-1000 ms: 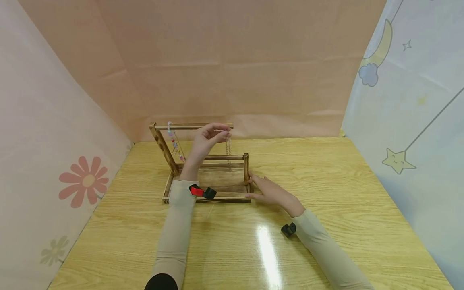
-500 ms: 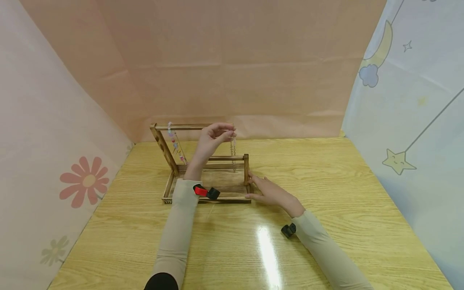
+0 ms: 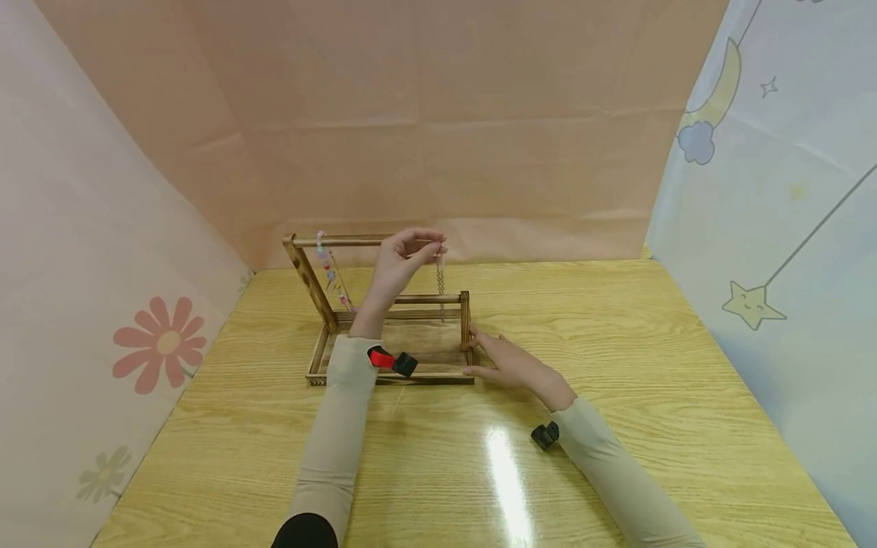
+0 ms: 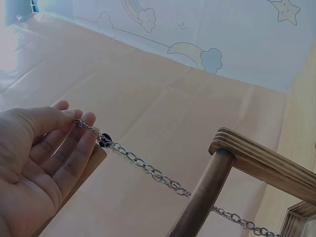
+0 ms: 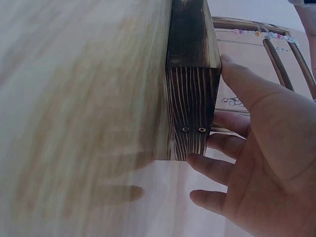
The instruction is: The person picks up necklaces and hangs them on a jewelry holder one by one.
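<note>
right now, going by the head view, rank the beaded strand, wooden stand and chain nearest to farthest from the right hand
1. Wooden stand, right hand touching its right end
2. Chain, hanging from the left hand
3. Beaded strand, hanging at the stand's left side

The rack (image 3: 313, 281) is dark-streaked wood with 2 metal screws (image 5: 185, 130), the chain (image 4: 148, 169) metal, the tabletop (image 3: 617, 342) glossy and wood-grained, the backdrop (image 3: 534, 137) creased.

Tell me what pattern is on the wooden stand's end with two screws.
The wooden stand's end has dark brown and pale stripes, best seen in the right wrist view.
</note>
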Motion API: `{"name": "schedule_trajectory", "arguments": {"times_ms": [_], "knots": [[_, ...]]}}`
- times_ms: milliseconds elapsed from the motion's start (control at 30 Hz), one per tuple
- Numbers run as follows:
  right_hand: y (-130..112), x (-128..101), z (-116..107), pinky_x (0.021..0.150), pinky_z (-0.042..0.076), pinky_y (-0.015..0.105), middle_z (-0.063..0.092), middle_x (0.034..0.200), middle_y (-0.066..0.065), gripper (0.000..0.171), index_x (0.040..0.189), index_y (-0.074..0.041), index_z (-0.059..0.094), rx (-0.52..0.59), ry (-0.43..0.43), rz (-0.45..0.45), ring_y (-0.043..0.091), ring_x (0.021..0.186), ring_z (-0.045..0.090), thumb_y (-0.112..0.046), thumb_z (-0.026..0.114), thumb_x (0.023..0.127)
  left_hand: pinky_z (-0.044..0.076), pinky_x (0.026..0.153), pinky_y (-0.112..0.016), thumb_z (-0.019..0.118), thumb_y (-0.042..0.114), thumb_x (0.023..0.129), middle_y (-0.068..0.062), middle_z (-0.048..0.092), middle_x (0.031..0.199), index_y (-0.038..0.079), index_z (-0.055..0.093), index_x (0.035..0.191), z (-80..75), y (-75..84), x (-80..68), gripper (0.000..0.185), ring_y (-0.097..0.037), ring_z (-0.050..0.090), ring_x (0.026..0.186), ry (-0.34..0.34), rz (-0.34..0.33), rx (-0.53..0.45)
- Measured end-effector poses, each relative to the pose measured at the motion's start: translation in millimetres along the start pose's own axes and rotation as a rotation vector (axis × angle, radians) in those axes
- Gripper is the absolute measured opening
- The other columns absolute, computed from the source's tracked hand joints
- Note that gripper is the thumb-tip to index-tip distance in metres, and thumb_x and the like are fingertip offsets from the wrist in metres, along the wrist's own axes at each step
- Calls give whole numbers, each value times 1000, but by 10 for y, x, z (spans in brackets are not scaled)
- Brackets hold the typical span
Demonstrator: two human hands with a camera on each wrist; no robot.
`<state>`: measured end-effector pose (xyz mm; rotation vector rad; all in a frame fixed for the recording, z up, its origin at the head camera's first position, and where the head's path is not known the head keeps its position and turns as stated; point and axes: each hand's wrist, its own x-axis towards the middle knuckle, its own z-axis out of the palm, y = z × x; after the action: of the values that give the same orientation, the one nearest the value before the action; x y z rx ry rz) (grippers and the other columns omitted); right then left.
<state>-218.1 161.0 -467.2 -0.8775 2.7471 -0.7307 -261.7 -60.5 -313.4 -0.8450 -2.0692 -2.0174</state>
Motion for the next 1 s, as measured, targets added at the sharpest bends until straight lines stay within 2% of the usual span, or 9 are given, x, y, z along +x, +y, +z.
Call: {"name": "schedule_trajectory", "arguments": {"times_ms": [167,333,433,567,700,767,1000], "knots": [[-6,-9,-10,113,12,54,54,131,3,87,149,-5,8,4,2,-1,24,120,52,-46,56,90,53,82,-45,58,4,91,-19,66,103,-7,62,108,4,12,19,21,-35,64,94,1,-5,14],[-4,-11,-12,113,12,53,54,131,3,87,149,-6,7,3,-2,4,23,120,52,-47,56,90,54,82,-39,58,5,91,-15,67,103,-8,61,109,10,24,34,23,-39,62,96,-12,-2,25],[-5,-10,-7,113,12,54,54,131,3,87,149,-6,7,2,-4,2,23,120,52,-47,56,90,54,82,-40,58,4,91,-19,66,104,-9,61,110,15,30,44,23,-43,60,97,-19,3,19],[-15,-12,-8,113,12,53,53,132,3,87,149,-6,7,2,-8,3,23,121,51,-47,56,89,54,81,-40,59,5,91,-23,65,104,-7,62,108,-3,-46,82,22,-37,64,94,-11,13,7],[-26,-15,-17,113,12,53,52,133,4,86,149,-5,9,0,-9,3,24,123,49,-46,56,90,55,80,-42,59,4,90,-18,67,101,-7,63,107,-10,-46,99,21,-28,66,89,5,26,13],[-26,-15,-19,113,12,54,52,133,5,86,148,-4,9,0,-6,1,25,123,49,-45,56,90,54,80,-44,58,1,90,-16,67,100,-10,62,107,4,32,88,21,-30,66,90,7,23,18],[-18,-5,-15,113,12,53,51,134,5,85,149,-5,10,-8,-6,8,23,122,51,-46,56,90,55,80,-41,58,1,90,-17,67,100,-12,61,107,-4,27,117,21,-39,63,93,12,21,23]]}}
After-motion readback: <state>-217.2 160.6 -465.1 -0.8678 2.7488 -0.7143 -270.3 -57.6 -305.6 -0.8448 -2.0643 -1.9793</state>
